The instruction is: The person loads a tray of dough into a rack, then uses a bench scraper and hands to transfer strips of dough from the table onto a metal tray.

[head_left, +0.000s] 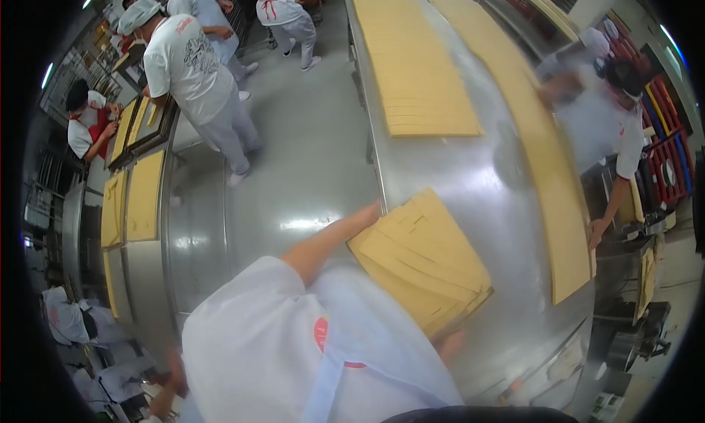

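Note:
In front of my apron is a squarish stack of yellow dough sheets (418,258), tilted, with slits and curved strip edges on top. A thin darker layer shows along its lower right edge. My left hand (369,213) grips the stack's left corner, its fingers partly hidden behind it. At the near bottom edge my right hand (451,342) holds the stack from below, blurred and mostly covered by it. The stack is over the edge of the steel table (507,225).
A wide dough sheet (415,63) and a long dough strip (540,151) lie on the table. Across it, a co-worker (598,114) touches the strip's side. Dough scraps and a tool (510,388) lie lower right. On the left, another person (187,67) works at trays.

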Available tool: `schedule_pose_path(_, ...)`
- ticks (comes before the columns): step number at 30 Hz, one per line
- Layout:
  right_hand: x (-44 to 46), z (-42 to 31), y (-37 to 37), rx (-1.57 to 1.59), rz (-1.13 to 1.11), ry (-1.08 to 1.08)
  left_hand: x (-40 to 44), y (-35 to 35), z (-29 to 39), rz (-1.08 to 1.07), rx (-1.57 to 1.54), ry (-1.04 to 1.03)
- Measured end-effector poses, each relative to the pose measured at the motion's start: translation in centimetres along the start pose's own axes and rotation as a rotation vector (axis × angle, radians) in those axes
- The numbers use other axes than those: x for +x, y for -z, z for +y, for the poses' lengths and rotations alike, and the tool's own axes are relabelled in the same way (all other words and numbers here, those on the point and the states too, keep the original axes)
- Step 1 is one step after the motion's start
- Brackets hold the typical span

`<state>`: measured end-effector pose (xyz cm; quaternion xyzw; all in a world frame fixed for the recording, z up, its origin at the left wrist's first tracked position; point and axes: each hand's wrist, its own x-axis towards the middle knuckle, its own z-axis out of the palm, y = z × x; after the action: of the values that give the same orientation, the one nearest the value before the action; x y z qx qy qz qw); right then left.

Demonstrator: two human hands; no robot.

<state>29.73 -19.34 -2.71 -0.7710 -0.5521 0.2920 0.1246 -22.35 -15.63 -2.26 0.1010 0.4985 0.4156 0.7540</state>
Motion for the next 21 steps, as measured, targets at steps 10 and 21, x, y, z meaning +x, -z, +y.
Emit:
schedule_pose_path(10,0.9,-0.9,0.6,0.685,-0.073,-0.201,-0.3,-3.3,2.7,0.088,0.275,0.049)
schedule_pose_path(21,0.2,-5.5,2.1,0.752,0.004,-0.291,-1.1,-4.9,1.9,0.132,0.064,0.033)
